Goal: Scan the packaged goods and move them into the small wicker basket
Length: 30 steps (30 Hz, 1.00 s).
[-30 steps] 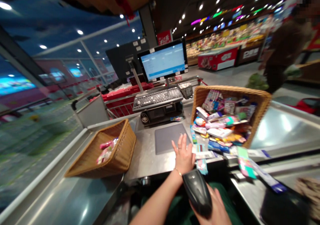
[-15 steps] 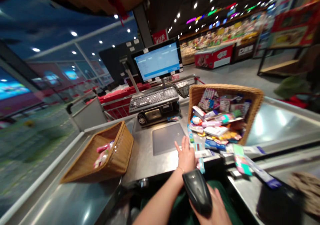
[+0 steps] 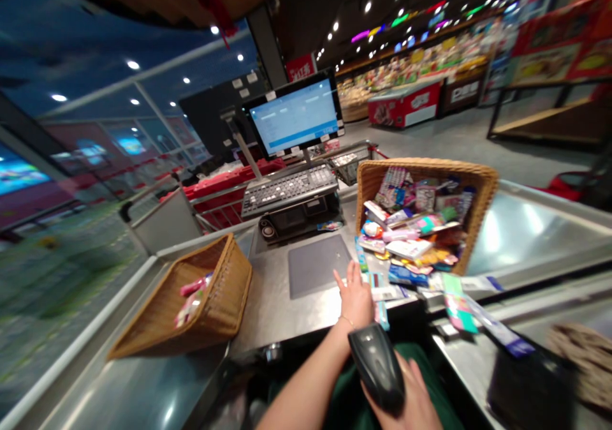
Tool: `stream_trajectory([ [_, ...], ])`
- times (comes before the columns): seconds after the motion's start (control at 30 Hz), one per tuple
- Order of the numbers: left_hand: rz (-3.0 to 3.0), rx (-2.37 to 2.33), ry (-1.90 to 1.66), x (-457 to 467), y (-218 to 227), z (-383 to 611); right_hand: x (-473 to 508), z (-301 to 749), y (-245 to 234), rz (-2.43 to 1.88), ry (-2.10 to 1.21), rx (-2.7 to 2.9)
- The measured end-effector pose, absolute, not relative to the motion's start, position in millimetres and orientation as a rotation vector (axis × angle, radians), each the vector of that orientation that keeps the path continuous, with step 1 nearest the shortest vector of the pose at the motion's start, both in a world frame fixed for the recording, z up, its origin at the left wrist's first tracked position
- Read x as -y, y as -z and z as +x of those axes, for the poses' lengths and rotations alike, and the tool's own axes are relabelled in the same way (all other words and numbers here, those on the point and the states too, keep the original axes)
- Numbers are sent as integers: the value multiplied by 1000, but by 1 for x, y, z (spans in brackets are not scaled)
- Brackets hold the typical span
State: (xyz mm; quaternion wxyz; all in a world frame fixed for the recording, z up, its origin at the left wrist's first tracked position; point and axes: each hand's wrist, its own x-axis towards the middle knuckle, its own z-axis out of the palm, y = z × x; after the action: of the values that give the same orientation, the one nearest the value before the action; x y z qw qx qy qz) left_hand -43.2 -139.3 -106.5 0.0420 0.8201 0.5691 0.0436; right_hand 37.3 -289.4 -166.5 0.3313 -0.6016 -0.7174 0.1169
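Head view, nearest first. My right hand point(image 3: 412, 397) is closed around the grip of a black handheld barcode scanner point(image 3: 375, 369), with the fingers wrapped under it. The scanner's long axis runs away from me, leaning to my left, and its nose sits just beside the wrist of my left hand point(image 3: 354, 297). That wrist wears a thin bracelet point(image 3: 345, 319).

My left hand is empty, palm down over the steel counter point(image 3: 272, 309), with the fingers spread and pointing away from me. I cannot tell whether it presses on the steel. The right hand is the nearer of the two to me; the left reaches further out.

Just right of the left hand lies a slim blue packet point(image 3: 381, 313), the closest loose item. Beyond it, ahead and to the right, small spilled packets point(image 3: 406, 275) fan out from a tilted wicker basket point(image 3: 478, 191), which is heaped with more. Further right, a green-and-pink card point(image 3: 458, 309) lies across the counter edge.

Ahead of the left hand is a grey mat point(image 3: 316, 265) with nothing on it, and that is the open room. Left of the hand, a second wicker basket point(image 3: 232, 296) sits at a tilt, with pink packets point(image 3: 190, 301) inside. Further ahead stand a keyboard point(image 3: 289, 191) and a till monitor point(image 3: 294, 116). Far off to the right is a red chest freezer point(image 3: 404, 106).
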Motion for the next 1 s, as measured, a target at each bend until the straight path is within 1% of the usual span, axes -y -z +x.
stream_trajectory([
  [0.3, 2522, -1714, -167, 137, 108, -42, 287, 37, 165, -1578, -258, 1881],
  [0.53, 2570, -1702, -331, 137, 109, -53, 288, 36, 166, -1571, -234, 1896],
  [0.8, 2556, -1799, -466, 141, 113, -72, 287, 35, 165, -1565, -244, 1891],
  [1.0, 2471, -1913, -519, 147, 108, -86, 287, 35, 165, -1562, -281, 1920],
])
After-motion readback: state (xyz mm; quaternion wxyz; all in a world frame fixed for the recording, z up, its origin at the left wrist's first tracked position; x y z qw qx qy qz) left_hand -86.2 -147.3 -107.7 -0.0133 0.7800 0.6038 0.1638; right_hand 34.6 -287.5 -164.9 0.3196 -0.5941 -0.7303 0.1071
